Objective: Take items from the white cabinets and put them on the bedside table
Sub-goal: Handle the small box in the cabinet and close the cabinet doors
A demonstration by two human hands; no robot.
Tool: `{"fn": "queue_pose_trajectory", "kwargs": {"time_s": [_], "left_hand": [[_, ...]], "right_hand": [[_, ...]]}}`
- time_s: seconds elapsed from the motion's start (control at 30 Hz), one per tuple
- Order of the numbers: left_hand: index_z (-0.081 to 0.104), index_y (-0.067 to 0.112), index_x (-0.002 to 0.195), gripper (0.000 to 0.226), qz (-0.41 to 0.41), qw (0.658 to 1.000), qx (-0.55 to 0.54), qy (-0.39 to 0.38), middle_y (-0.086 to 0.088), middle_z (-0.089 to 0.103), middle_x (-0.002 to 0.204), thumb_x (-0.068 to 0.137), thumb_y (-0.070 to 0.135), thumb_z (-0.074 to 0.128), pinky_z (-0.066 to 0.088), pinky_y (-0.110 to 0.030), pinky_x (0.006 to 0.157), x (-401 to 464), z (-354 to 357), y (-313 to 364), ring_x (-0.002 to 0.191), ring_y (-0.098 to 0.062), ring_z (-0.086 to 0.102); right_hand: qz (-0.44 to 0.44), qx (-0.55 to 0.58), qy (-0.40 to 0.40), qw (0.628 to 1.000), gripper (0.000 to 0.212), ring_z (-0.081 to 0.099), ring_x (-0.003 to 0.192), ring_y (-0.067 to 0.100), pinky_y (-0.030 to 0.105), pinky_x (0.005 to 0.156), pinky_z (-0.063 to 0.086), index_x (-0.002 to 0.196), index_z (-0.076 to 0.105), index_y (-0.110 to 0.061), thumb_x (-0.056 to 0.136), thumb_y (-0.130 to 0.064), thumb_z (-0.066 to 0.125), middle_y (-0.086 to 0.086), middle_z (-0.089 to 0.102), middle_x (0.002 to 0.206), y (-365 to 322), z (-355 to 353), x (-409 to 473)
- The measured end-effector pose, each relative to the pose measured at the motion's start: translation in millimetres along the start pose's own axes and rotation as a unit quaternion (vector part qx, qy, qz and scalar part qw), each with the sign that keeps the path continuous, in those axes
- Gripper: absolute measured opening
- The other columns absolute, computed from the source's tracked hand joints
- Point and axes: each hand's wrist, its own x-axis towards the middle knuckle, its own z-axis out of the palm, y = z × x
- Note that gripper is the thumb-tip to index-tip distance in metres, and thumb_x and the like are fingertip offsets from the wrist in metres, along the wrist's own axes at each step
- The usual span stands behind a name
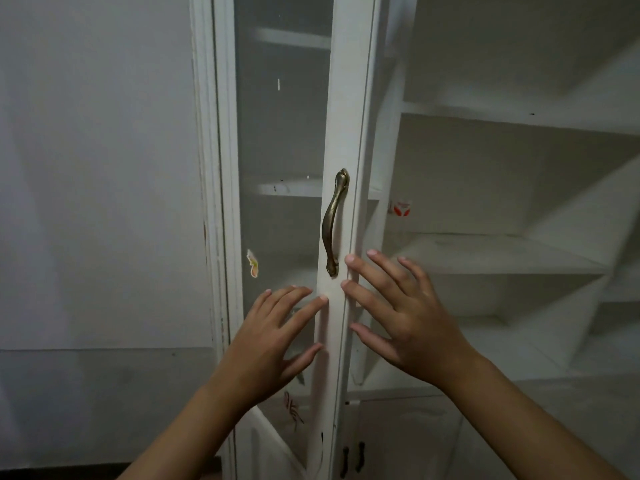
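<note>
The straight, spread fingers of the left hand [268,344] reach toward the tall white wooden cabinet door with its frosted glass pane [341,116], fingertips at the frame stile and the glass beside it; whether they press on it I cannot tell. The right hand [403,318] is likewise open and holds nothing, its fingers fanned across the door's free edge just below the curved antique-brass pull handle [334,223]. Neither hand grips the handle. I judge that both palms are placed to steady or swing the door, since a flat hand pushes a light panel evenly.

The door stands upright, its long axis vertical, with the handle running along that axis near the free edge. To the right, the white open shelves [502,254] of the cabinet lie exposed, and no item shows on them. A small red sticker [400,207] marks the upright partition. The bedside table is not in view.
</note>
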Motion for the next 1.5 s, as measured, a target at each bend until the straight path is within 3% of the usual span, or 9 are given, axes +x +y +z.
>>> {"fn": "queue_pose_trajectory", "kwargs": {"time_s": [0.2,0.4,0.57,0.77,1.1,1.5], "left_hand": [[0.036,0.028,0.157,0.068,-0.015,1.0,-0.002,-0.004,0.001,0.043,0.155,0.099,0.058,0.053,0.039,-0.054,0.116,29,33,15,0.146,-0.018,0.037],[0.038,0.029,0.156,0.068,-0.03,0.999,0.018,-0.003,0.001,0.041,0.157,0.097,0.055,0.059,0.038,-0.055,0.116,56,66,25,0.147,-0.017,0.038],[0.035,0.033,0.156,0.066,-0.046,0.997,0.055,-0.013,0.004,0.039,0.159,0.097,0.056,0.052,0.028,-0.047,0.123,81,91,29,0.15,-0.013,0.031],[0.035,0.036,0.155,0.064,-0.086,0.991,0.099,-0.03,0.003,0.037,0.161,0.095,0.058,0.047,0.025,-0.047,0.122,109,109,17,0.151,-0.017,0.028],[0.043,0.03,0.152,0.062,-0.073,0.99,0.12,-0.023,-0.005,0.037,0.16,0.095,0.053,0.051,0.03,-0.054,0.121,133,139,-8,0.153,-0.024,0.028],[0.049,0.028,0.15,0.058,-0.032,0.988,0.149,-0.02,-0.004,0.024,0.169,0.096,0.048,0.053,0.029,-0.065,0.118,136,178,-47,0.157,-0.024,0.018]], "right_hand": [[-0.004,0.008,0.014,1.0,0.053,0.03,0.155,0.029,0.058,0.114,0.035,0.146,0.059,-0.015,0.099,-0.04,0.066,0.01,0.039,0.164,42,16,-6],[-0.014,0.019,0.004,1.0,0.06,0.02,0.159,0.028,0.058,0.118,0.032,0.151,0.052,-0.019,0.097,-0.042,0.067,0.01,0.03,0.169,83,40,-11],[-0.015,0.044,-0.024,0.999,0.063,0.011,0.16,0.027,0.059,0.119,0.031,0.152,0.049,-0.02,0.096,-0.042,0.068,0.011,0.027,0.169,123,70,-14],[-0.002,0.062,-0.047,0.997,0.075,0.011,0.16,0.028,0.058,0.12,0.032,0.155,0.045,-0.021,0.09,-0.042,0.075,0.011,0.023,0.17,161,105,-16],[0.009,0.073,-0.027,0.997,0.076,0.008,0.161,0.026,0.058,0.121,0.031,0.156,0.044,-0.021,0.09,-0.039,0.076,0.01,0.019,0.172,174,132,-15],[0.027,0.066,-0.023,0.997,0.078,0.009,0.161,0.029,0.059,0.121,0.031,0.156,0.045,-0.019,0.09,-0.045,0.076,0.012,0.015,0.173,192,174,-10]]}}
